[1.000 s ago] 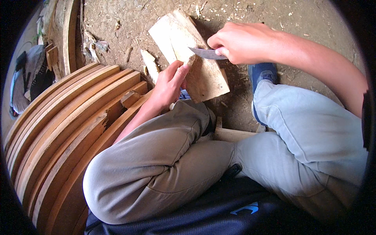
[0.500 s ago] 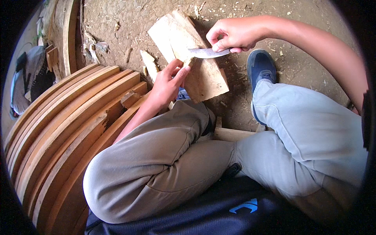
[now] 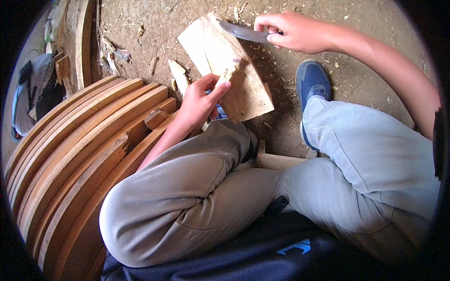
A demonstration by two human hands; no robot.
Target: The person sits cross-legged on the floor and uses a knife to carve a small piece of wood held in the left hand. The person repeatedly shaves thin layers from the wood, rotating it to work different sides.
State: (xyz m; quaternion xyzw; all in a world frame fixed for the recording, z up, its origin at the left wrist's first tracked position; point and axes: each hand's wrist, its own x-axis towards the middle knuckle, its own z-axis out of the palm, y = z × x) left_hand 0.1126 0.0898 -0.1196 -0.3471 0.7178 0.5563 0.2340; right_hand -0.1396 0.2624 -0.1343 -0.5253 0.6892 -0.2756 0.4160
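My left hand (image 3: 202, 99) pinches a small, rough piece of wood (image 3: 228, 71) between thumb and fingers, over a pale wooden block (image 3: 251, 91). The block lies tilted on the ground in front of me, its top face flat and light. My right hand (image 3: 293, 33) grips a knife (image 3: 243, 33) whose handle is mostly hidden in the fist. The curved grey blade points left, above the far right edge of the block and apart from the piece in my left hand.
Long wooden planks (image 3: 79, 136) are stacked at my left. A split wood offcut (image 3: 178, 75) lies beside the block, and chips are scattered over the dirt floor (image 3: 370, 51). My blue shoe (image 3: 312, 79) stands right of the block. Dark cloth-like items (image 3: 40, 89) lie far left.
My right hand has lifted the knife away from the small wood piece, toward the far end of the block. My left hand stays nearly in place, and more of the held piece shows.
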